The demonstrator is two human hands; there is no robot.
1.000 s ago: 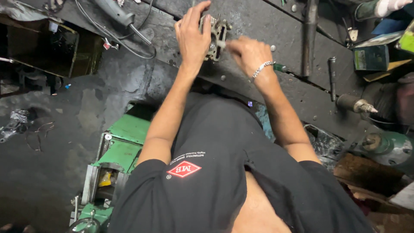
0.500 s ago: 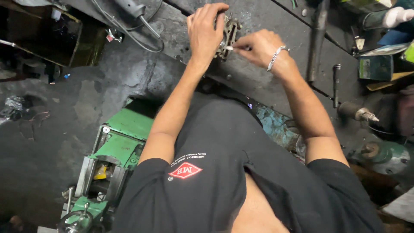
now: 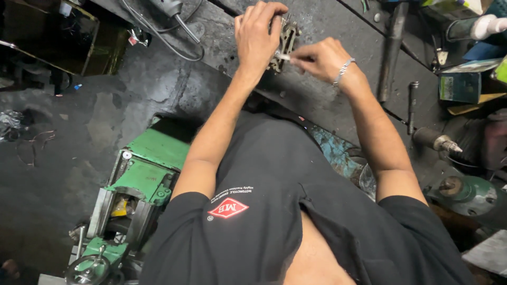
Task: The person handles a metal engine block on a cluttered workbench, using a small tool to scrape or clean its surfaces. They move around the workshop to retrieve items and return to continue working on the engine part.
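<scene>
Gripping a small metal bracket (image 3: pixel 285 45) at the top centre of the frame, the left hand (image 3: pixel 257 37) is closed over its left edge and holds it against the dark, grimy table (image 3: pixel 338 105). Right hand (image 3: pixel 319 58), wearing a silver bracelet (image 3: pixel 343 71), is pinched shut on a thin pale pin-like piece (image 3: pixel 282 56), tip touching the bracket's face.

Handling note, as a judgement: the bracket is best kept pressed flat and steady while the thin piece is fed straight, with light pressure, since a tilt could let it slip.

Surroundings: long dark bar (image 3: pixel 391 50) to the right of the hands; socket extension (image 3: pixel 412 105) beside it; grey cable (image 3: pixel 169 37) at upper left; green machine (image 3: pixel 142 179) at lower left, on the floor.
</scene>
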